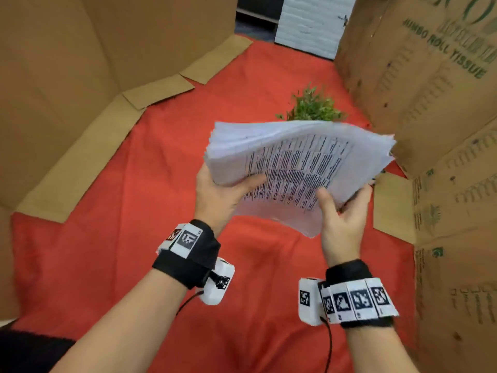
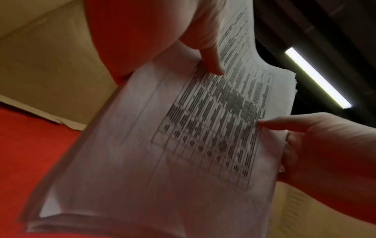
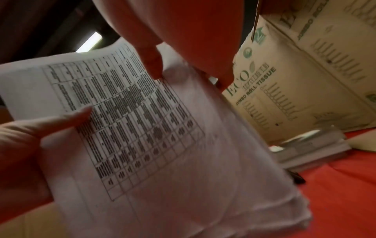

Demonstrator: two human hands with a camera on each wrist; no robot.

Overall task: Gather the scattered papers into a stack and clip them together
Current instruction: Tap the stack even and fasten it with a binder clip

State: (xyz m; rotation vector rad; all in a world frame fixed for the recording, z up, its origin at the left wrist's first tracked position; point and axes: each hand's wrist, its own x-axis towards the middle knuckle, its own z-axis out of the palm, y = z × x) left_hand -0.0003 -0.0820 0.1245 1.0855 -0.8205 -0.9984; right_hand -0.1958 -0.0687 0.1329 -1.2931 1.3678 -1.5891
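A thick stack of printed papers (image 1: 295, 157) with a table of text on the top sheet is held in the air above the red cloth (image 1: 161, 184). My left hand (image 1: 228, 184) grips its near left edge, thumb on top and fingers hidden underneath. My right hand (image 1: 341, 208) grips the near right edge the same way. The stack sags between the hands and its sheet edges are uneven. The left wrist view shows the stack (image 2: 162, 161) close up and blurred. In the right wrist view the stack (image 3: 162, 161) fills the middle. No clip is plainly visible.
Tall cardboard boxes stand on the left (image 1: 67, 76) and on the right (image 1: 443, 130). A small green plant (image 1: 312, 106) sits behind the stack. A further flat pile of sheets (image 3: 311, 148) and a small dark object (image 3: 297, 177) lie on the cloth by the right box.
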